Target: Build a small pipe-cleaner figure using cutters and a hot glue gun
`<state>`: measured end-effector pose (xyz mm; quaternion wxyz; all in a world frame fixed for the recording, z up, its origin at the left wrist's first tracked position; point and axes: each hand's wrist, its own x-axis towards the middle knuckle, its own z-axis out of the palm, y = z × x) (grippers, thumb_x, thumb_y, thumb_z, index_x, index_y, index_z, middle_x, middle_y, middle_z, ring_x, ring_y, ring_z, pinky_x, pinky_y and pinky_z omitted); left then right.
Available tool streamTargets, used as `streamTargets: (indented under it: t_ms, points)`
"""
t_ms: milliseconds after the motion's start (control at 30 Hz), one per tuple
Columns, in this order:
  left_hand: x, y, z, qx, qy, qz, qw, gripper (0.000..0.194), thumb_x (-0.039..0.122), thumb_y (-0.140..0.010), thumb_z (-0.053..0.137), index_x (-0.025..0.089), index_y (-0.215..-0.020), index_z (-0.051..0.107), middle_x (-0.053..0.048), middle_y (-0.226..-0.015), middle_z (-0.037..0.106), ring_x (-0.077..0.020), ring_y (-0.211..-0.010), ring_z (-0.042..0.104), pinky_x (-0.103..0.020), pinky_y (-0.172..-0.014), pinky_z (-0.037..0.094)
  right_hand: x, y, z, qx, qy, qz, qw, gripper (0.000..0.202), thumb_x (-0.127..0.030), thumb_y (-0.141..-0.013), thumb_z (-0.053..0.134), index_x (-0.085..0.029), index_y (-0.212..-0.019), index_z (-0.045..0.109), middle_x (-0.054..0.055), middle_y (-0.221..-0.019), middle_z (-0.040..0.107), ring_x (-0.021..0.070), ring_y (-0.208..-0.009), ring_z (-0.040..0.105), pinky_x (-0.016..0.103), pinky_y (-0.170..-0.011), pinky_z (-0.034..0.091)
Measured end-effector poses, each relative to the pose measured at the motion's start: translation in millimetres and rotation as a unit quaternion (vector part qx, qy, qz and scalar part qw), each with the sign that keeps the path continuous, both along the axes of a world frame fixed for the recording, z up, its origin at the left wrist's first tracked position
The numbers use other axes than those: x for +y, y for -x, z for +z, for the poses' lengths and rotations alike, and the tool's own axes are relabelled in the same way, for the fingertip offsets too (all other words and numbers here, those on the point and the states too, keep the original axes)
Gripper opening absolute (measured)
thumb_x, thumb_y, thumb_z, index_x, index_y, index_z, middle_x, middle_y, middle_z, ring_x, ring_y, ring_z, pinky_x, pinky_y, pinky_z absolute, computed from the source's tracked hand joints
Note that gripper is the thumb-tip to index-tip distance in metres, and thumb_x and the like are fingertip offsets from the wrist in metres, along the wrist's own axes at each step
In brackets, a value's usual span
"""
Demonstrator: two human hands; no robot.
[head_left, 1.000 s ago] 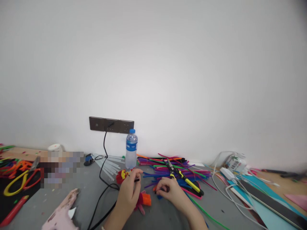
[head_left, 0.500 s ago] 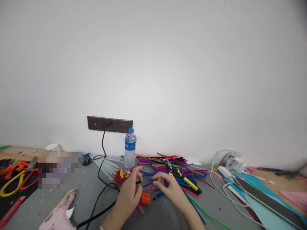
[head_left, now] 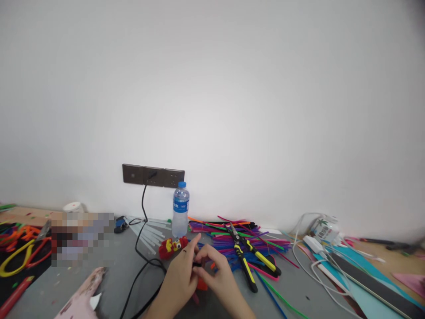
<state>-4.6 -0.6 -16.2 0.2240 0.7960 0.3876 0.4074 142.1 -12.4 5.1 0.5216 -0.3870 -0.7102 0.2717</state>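
My left hand [head_left: 179, 277] and my right hand [head_left: 221, 274] meet low in the middle of the view, above the grey table. Their fingers are closed around a short black piece [head_left: 197, 265], mostly covered, which looks like a bit of pipe cleaner. Under them an orange fuzzy piece [head_left: 202, 285] shows in part. Just behind my left hand lies a red and yellow fuzzy figure [head_left: 167, 249] with googly eyes. To the right of my right hand are pliers [head_left: 245, 261] with yellow and black handles, resting against a heap of coloured pipe cleaners [head_left: 219, 241].
A water bottle [head_left: 180, 210] stands near the wall. Left are glue sticks [head_left: 146, 235], a black cord [head_left: 136, 274], a pink glue gun [head_left: 81, 297] and yellow-handled scissors [head_left: 18, 261]. White cables [head_left: 318, 270] and blue sheets [head_left: 361, 283] lie at right.
My right hand has moved left to join my left hand at the black piece; they were apart before. The pliers, partly behind my right hand earlier, now show fully.
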Motion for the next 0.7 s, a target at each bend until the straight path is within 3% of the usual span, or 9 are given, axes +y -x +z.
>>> streamTargets:
  t_ms: [200,333,467,533,600,700]
  points:
    - [-1.1,-0.5,6.3,0.021,-0.047,0.011,0.999,0.056,0.012,-0.086,0.044,0.020,-0.141,0.040,-0.014,-0.124,0.065,-0.0238,-0.106,0.065,-0.038,-0.090,0.053,-0.6,-3.8,2.2,0.001,-0.006,-0.051,0.999,0.009,-0.019,-0.082,0.058,-0.020,-0.075,0.063,0.002,-0.071,0.064,0.0169,-0.067,0.061,0.024,-0.061,0.046]
    - [-0.4,0.0,15.2,0.043,-0.064,0.033,0.997,0.030,0.017,-0.091,0.043,0.023,-0.112,0.063,-0.009,-0.104,0.073,-0.0224,-0.094,0.069,-0.033,-0.080,0.056,5.8,-20.0,4.1,0.024,0.002,-0.093,0.995,0.012,-0.027,-0.086,0.059,-0.020,-0.079,0.065,0.003,-0.074,0.065,0.0197,-0.070,0.063,0.028,-0.064,0.049]
    - [3.8,2.3,13.5,0.057,-0.085,0.070,0.992,0.027,0.017,-0.092,0.042,0.024,-0.099,0.068,-0.006,-0.095,0.075,-0.0212,-0.086,0.072,-0.029,-0.073,0.057,15.6,-51.0,-6.4,-0.041,-0.007,-0.166,0.985,0.017,-0.035,-0.085,0.059,-0.022,-0.092,0.067,0.008,-0.088,0.068,0.0262,-0.083,0.065,0.039,-0.076,0.052]
    - [6.0,4.2,10.8,0.060,-0.090,0.086,0.990,0.028,0.017,-0.091,0.043,0.024,-0.101,0.068,-0.005,-0.097,0.077,-0.0209,-0.087,0.073,-0.029,-0.074,0.057,19.3,-70.7,-18.0,-0.126,-0.003,-0.293,0.948,0.028,-0.039,-0.080,0.062,-0.021,-0.101,0.065,0.014,-0.102,0.067,0.0348,-0.096,0.062,0.051,-0.082,0.049]
    - [7.2,6.0,9.1,0.069,-0.088,0.102,0.989,0.029,0.018,-0.091,0.044,0.025,-0.103,0.069,-0.004,-0.097,0.078,-0.0205,-0.084,0.073,-0.028,-0.074,0.058,21.0,-88.9,-30.1,-0.230,0.059,-0.424,0.874,0.045,-0.044,-0.071,0.069,-0.020,-0.108,0.063,0.020,-0.110,0.063,0.0452,-0.104,0.057,0.066,-0.084,0.041]
    - [7.1,7.4,9.4,0.084,-0.075,0.115,0.987,0.030,0.018,-0.090,0.045,0.026,-0.105,0.070,-0.002,-0.094,0.079,-0.0196,-0.077,0.074,-0.028,-0.071,0.059,19.9,-104.3,-40.6,-0.327,0.175,-0.487,0.791,0.060,-0.043,-0.068,0.071,-0.019,-0.120,0.057,0.020,-0.121,0.059,0.0473,-0.112,0.053,0.072,-0.090,0.031]
